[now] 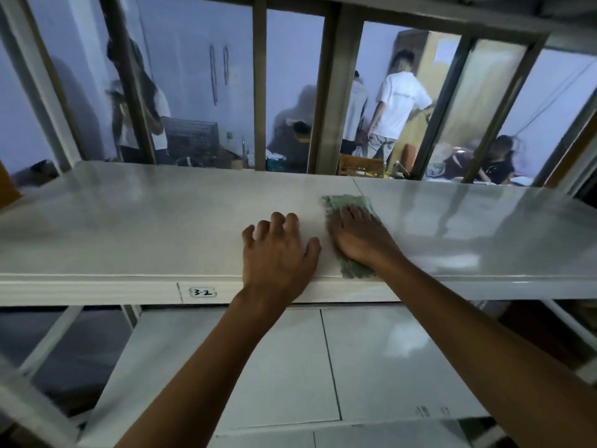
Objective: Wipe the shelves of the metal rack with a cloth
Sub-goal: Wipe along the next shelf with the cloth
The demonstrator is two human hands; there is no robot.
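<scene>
Lying flat on the upper shelf (161, 221) of the white metal rack (97, 291) is one green cloth (347, 202), close to the shelf's front edge and just right of its middle. One cloth only is in view; its far end shows beyond the fingertips and its near end reaches the front lip.

Two shelves can be counted: the upper shelf and a lower shelf (387, 357) beneath it, nearer the person. On the front lip of the upper shelf, left of the cloth, sits one small label (202, 292) reading "3-2".

Two bare hands are on the upper shelf. The right hand (358, 237) lies palm down on the cloth, fingers straight and together, pressing it to the surface without gripping; the forearm runs back toward the lower right. The left hand (279, 253) rests just left of the cloth, apart from it, heel near the front edge, thumb spread toward the cloth, fingers bent at the knuckles with tips on the bare shelf, holding nothing.

Beyond the cloth, behind the rack's rear uprights (326, 101), several people are visible in the room, blurred; one in a white T-shirt (400, 101) stands with back turned.
</scene>
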